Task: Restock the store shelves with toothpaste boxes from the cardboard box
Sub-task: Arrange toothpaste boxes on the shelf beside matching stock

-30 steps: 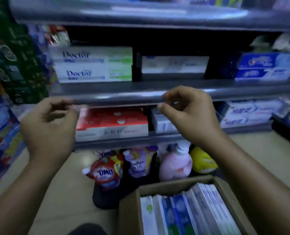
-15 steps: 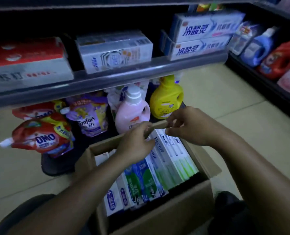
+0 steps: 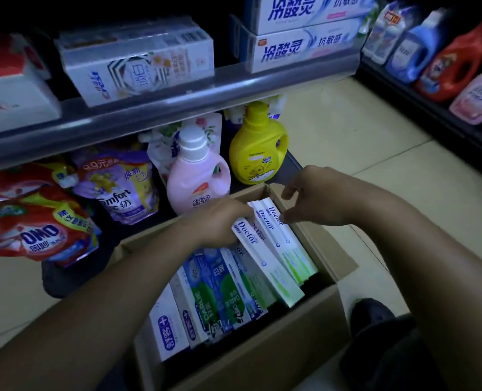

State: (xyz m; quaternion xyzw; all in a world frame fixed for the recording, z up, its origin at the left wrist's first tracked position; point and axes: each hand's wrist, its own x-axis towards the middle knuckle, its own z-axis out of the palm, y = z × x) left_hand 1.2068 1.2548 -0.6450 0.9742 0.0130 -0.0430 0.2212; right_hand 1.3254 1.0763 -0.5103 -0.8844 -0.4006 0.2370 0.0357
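Observation:
An open cardboard box [image 3: 262,359] on the floor holds several upright toothpaste boxes: white-and-green Doctor boxes [image 3: 286,244] at the right, green Darlie boxes [image 3: 214,297] and white ones at the left. My left hand [image 3: 220,224] grips the nearest Doctor box [image 3: 265,266] from its left side, and that box is tilted up out of the row. My right hand [image 3: 316,198] curls over the far ends of the Doctor boxes, thumb against the rightmost one. Above, the grey shelf [image 3: 177,100] carries stocked toothpaste boxes [image 3: 138,66].
Under the shelf stand a pink bottle [image 3: 197,176], a yellow bottle [image 3: 258,145], a Comfort pouch [image 3: 118,187] and an OMO pouch [image 3: 36,230]. Detergent bottles [image 3: 459,60] line a low shelf at the right. Tiled floor [image 3: 347,122] lies between them. A dark shoe [image 3: 375,314] sits beside the box.
My view dropped from the upper shelves to the cardboard box. Both hands came down from the shelf rail into the box, and the left now lifts one Doctor box.

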